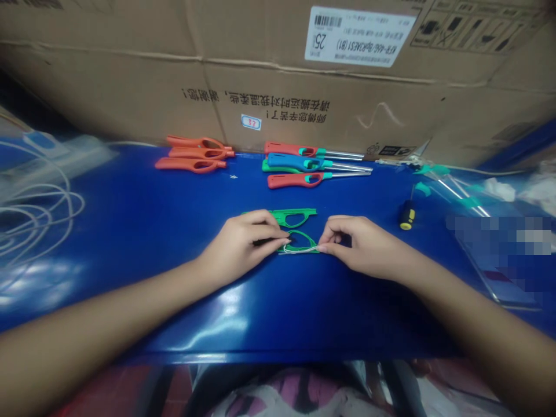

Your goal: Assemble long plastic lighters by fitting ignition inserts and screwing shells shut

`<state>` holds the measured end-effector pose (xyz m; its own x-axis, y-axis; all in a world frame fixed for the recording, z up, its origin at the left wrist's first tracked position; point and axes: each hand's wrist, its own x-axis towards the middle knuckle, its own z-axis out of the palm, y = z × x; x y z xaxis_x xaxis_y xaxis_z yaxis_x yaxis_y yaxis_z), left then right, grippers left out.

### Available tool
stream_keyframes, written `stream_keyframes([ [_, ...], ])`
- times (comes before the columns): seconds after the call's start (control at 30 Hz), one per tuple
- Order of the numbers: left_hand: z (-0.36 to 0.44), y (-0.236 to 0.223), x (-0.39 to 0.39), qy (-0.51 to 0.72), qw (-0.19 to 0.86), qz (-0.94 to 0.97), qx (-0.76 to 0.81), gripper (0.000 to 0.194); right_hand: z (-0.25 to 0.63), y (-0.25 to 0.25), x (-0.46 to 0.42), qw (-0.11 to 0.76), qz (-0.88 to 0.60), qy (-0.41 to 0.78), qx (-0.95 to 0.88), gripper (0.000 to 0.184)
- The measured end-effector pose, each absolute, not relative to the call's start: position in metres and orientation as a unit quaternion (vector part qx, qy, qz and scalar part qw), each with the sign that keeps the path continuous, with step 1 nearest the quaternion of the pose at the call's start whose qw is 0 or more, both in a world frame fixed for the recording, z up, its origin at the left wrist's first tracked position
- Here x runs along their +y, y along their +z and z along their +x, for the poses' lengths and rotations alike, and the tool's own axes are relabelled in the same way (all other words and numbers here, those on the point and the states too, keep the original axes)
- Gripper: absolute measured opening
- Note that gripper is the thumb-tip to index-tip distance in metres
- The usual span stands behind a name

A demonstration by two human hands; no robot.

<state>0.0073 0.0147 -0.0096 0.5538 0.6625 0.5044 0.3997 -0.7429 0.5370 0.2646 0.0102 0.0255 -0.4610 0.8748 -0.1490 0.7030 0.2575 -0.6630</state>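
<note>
A green lighter casing half [309, 236] with a trigger loop lies on the blue table between my hands. My left hand [249, 237] pinches its handle end, hiding much of it. A thin white wire [299, 251] curls out from beneath the left fingertips and runs along the lower edge of the casing. At the narrow front end, my right hand [354, 243] is closed, thumb and forefinger pinching the wire against the casing tip. Just beyond lies a second green casing half [299, 218], partly behind my left fingers.
Orange lighter casings [191, 164] lie back left. Several long-nosed lighters [299, 180] lie against the cardboard box [269, 69]. A yellow-black screwdriver [407, 217] and metal tubes [456, 188] with green parts are on the right. A coiled white cable [65, 214] lies left.
</note>
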Motion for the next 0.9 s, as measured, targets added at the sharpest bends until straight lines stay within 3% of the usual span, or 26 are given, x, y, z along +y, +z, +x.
stream_keyframes([
  [0.47,0.010,-0.006,0.013,0.361,0.156,0.857,0.333,0.013,0.265,0.027,0.008,0.127,-0.487,0.319,-0.803,0.012],
  [0.9,0.003,0.003,0.004,0.236,0.037,0.921,0.308,0.023,0.271,0.028,0.009,0.121,-0.483,0.288,-0.818,0.011],
])
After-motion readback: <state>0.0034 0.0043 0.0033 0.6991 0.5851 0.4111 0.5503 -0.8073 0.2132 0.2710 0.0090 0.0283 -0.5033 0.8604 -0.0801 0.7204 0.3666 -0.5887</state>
